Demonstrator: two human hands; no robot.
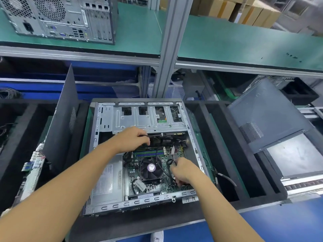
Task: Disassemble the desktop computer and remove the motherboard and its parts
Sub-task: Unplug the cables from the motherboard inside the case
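An open desktop case [104,123] lies flat on the black foam bench, side panel off. Inside sit the green motherboard [164,184], a round CPU cooler fan [151,168], memory sticks [150,151] and a silver power supply [108,182] at the lower left. My left hand [134,138] reaches into the case near the drive cage [145,117] and pinches a thin black cable [157,135]. My right hand [183,170] is over the board's right side, fingers closed on a black cable [169,161] that loops up from the board.
A dark side panel [64,119] stands upright left of the case. Another grey case panel [267,114] leans at the right. A second computer tower [59,16] stands on the green upper shelf. A metal post [167,49] rises behind the case. Loose boards [33,168] lie at the left.
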